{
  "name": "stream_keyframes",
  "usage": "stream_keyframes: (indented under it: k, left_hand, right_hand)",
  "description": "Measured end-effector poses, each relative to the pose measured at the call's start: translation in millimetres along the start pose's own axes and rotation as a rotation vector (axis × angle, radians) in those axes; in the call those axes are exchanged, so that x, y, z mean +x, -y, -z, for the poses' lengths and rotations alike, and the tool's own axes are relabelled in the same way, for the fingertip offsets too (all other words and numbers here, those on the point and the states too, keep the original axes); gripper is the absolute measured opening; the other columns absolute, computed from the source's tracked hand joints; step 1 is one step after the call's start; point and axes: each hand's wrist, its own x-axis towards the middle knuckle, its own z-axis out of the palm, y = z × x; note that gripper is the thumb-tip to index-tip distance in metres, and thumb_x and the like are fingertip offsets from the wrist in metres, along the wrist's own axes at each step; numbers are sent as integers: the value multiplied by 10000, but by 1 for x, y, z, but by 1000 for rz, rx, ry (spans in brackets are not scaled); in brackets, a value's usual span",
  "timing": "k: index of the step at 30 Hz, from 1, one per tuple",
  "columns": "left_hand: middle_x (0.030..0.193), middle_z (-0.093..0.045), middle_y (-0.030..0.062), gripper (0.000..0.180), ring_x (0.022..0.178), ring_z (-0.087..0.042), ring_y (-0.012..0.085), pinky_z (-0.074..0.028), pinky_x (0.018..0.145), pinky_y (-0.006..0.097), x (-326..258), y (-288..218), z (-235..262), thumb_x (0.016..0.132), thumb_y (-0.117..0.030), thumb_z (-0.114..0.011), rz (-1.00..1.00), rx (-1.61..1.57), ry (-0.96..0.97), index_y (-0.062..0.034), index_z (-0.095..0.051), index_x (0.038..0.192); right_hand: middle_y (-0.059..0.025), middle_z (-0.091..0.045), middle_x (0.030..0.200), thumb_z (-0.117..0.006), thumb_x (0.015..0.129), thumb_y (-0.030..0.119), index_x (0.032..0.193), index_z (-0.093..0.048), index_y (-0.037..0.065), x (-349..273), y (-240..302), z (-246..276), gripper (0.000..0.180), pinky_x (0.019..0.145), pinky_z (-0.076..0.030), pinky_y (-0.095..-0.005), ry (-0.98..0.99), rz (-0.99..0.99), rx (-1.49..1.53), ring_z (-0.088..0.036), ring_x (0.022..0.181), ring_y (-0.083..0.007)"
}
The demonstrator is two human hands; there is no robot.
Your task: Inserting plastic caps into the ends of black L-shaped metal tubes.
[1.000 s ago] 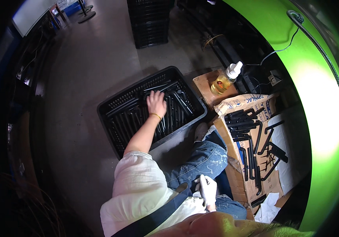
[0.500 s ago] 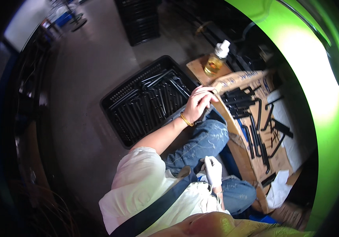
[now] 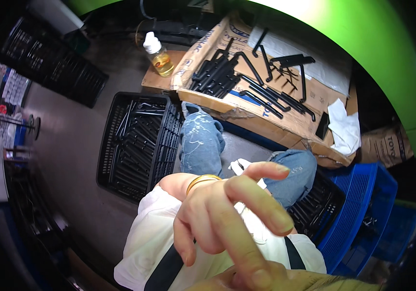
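Observation:
My left hand (image 3: 217,208), bare and with a yellow band at the wrist, is raised close to the camera, its fingers apart and nothing in them. My right hand (image 3: 238,166) wears a white glove and lies low between my knees. Most of it is hidden behind the left hand, so its fingers cannot be made out. Beyond my knees, black bent bars (image 3: 217,75) lie in a pile and scattered on a flattened cardboard box (image 3: 309,99). A thin screw-like cluster (image 3: 285,76) lies among them.
A black basket (image 3: 103,160) of dark rods stands left of my leg, with another black basket (image 3: 331,213) at right beside blue crates (image 3: 348,213). A white-capped bottle (image 3: 162,62) of yellow liquid stands on a board. White crumpled paper (image 3: 343,128) lies on the cardboard's right end.
My left hand has left the cardboard's edge and come up close to the camera. The view has turned to the right. My right hand stays low near my lap.

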Motion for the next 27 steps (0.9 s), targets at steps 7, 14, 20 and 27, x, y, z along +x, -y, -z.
stream_keyframes:
  k: [7, 14, 20, 27]
  left_hand:
    - [851, -733, 13, 212, 1087, -570, 337, -195, 1092, 662, 6, 28, -27, 949, -289, -594, 201, 112, 23, -140, -719, 1035]
    - [918, -726, 30, 236, 1142, -532, 334, -191, 1117, 656, -3, 10, -23, 951, -330, -588, 517, 104, 10, -130, -709, 986]
    - [1029, -691, -95, 189, 1189, -471, 46, -101, 1130, 498, -2, 20, -4, 917, -176, -561, 577, 110, 229, -179, -751, 911]
    - [1154, -642, 141, 180, 1102, -608, 220, -473, 946, 336, -6, 93, 94, 940, -115, -482, 1004, 777, 169, -18, -623, 996]
  right_hand:
    - [-56, -636, 683, -592, 960, 247, 951, -670, 28, -12, -26, 31, 234, 535, -463, -280, -88, -126, 175, -585, 601, -101]
    - [-23, -600, 768, -572, 953, 153, 1152, -601, 66, -17, -83, 34, 218, 543, -463, -280, -332, -107, 174, -560, 590, -107]
    - [-9, -544, 786, -505, 983, 83, 1189, -559, 36, -33, -35, 89, 218, 455, -392, -189, -433, -269, 705, -439, 516, -36]
    - [1, -495, 612, -427, 1046, 234, 1176, -574, 30, -62, -44, 143, 283, 348, -325, -199, -842, -375, 583, -384, 403, -43]
